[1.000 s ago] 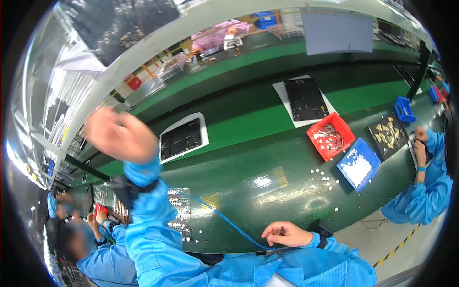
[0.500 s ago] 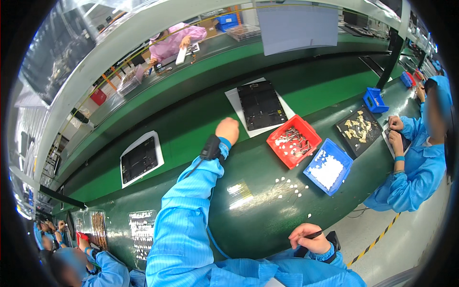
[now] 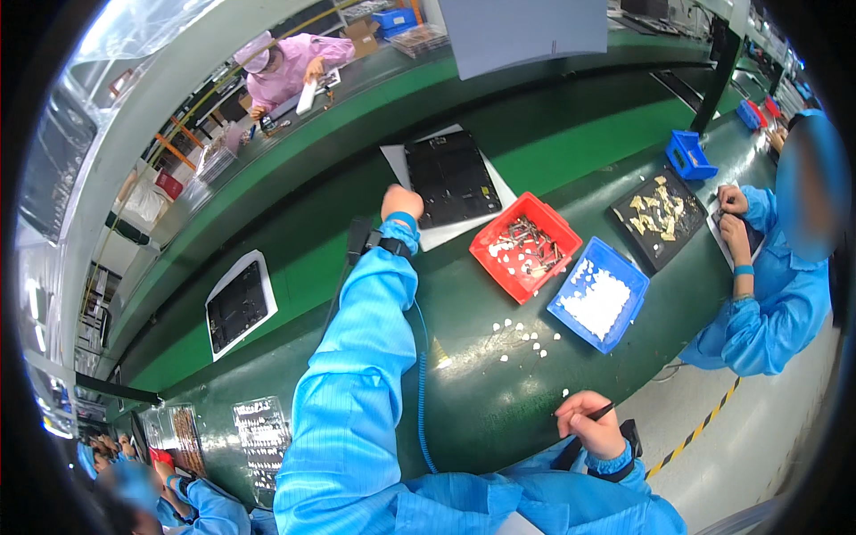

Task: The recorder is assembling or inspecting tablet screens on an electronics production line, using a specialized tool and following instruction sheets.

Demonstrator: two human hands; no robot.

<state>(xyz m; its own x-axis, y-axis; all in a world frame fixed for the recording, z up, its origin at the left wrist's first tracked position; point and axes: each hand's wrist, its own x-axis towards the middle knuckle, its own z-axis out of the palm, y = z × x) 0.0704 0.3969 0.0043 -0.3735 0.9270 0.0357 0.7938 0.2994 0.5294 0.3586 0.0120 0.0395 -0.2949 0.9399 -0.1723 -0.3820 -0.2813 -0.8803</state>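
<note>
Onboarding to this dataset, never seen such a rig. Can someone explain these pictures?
No robot: these are a person's bare hands, seen by one downward-looking fisheye camera on their head, hence the curved edges. The left hand is by the left edge of a black panel on a white sheet; its fingertips are hidden. The right hand holds a slim dark tool. On the green bench stand a red bin of small parts and a blue bin of white pieces, with more scattered nearby.
</note>
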